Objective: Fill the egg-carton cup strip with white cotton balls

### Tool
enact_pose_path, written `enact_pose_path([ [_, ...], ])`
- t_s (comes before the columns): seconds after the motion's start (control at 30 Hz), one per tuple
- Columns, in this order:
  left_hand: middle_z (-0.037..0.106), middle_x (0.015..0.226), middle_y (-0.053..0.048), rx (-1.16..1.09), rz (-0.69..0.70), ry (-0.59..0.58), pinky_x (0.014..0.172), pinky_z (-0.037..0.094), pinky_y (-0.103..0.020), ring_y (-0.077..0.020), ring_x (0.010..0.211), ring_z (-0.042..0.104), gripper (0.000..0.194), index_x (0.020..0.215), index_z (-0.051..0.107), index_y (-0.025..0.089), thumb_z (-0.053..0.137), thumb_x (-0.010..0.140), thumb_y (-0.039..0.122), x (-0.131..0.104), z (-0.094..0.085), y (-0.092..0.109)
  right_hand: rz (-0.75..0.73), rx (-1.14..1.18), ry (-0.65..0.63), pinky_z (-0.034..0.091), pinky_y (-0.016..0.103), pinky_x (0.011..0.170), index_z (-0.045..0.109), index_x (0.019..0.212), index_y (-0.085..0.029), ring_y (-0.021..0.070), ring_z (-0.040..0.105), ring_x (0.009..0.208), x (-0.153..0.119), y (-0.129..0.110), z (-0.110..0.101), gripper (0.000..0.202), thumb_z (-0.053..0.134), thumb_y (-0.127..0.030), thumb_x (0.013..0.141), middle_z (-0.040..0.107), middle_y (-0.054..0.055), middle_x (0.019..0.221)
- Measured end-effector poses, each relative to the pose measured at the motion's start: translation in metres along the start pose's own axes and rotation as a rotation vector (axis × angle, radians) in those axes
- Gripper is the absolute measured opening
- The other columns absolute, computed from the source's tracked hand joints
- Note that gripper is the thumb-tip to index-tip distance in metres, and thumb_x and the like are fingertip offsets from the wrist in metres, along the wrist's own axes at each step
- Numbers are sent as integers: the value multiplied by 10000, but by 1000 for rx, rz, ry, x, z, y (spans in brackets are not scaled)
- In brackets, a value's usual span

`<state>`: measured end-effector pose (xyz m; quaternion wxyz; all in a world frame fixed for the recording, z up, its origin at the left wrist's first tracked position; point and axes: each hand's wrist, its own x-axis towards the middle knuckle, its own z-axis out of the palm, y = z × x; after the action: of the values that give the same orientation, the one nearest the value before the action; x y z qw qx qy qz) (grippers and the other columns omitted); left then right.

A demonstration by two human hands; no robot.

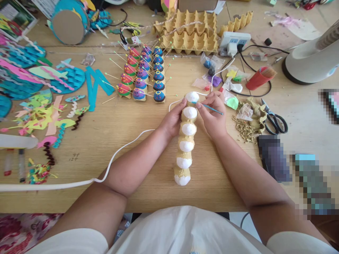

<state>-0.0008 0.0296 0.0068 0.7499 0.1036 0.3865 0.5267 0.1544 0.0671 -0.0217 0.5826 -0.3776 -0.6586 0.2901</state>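
A strip of egg carton (186, 154) with several white-covered bumps lies lengthwise in front of me on the table. My left hand (173, 116) grips its far part from the left, thumb near the farthest bump. My right hand (215, 114) pinches a thin blue stick-like tool (214, 109), its tip at the carton just below the farthest white bump. Whether that tip touches the surface I cannot make out. Beyond my left hand stand decorated carton strips with red bumps (124, 90), purple bumps (139, 93) and blue bumps (159, 96), with thin green-tipped sticks poking out.
A white cable (113, 155) runs across the table by my left forearm. Plain egg trays (188, 35) and a power strip (235, 40) are at the back. Scissors (277, 121), a red cup (259, 78) and clay packets (233, 102) lie right; paper cutouts (39, 116) cover the left.
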Motion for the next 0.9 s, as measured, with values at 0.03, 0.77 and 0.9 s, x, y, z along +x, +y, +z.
enact_pose_path([
  [0.03, 822, 841, -37, 3, 4, 5, 690, 648, -345, -299, 899, 850, 274, 987, 785, 327, 866, 905, 576, 0, 0, 0, -20, -25, 1, 535, 568, 1186, 718, 893, -285, 267, 618, 1164, 0, 0, -1, 377, 858, -633, 924, 601, 52, 1093],
  [0.77, 787, 772, -24, -32, -21, -53, 614, 620, -307, -263, 789, 829, 352, 983, 771, 321, 859, 896, 650, 3, -5, 1, 11, 150, -44, 498, 583, 1251, 696, 944, -277, 263, 623, 1260, 2, 12, -1, 408, 833, -662, 936, 607, 43, 1187],
  [0.9, 787, 768, -31, -18, -20, -41, 653, 635, -330, -287, 828, 835, 347, 986, 775, 317, 854, 900, 643, 0, -2, 1, -3, 131, -48, 517, 578, 1241, 709, 928, -274, 254, 644, 1224, 3, 14, -2, 400, 825, -656, 946, 615, 40, 1163],
])
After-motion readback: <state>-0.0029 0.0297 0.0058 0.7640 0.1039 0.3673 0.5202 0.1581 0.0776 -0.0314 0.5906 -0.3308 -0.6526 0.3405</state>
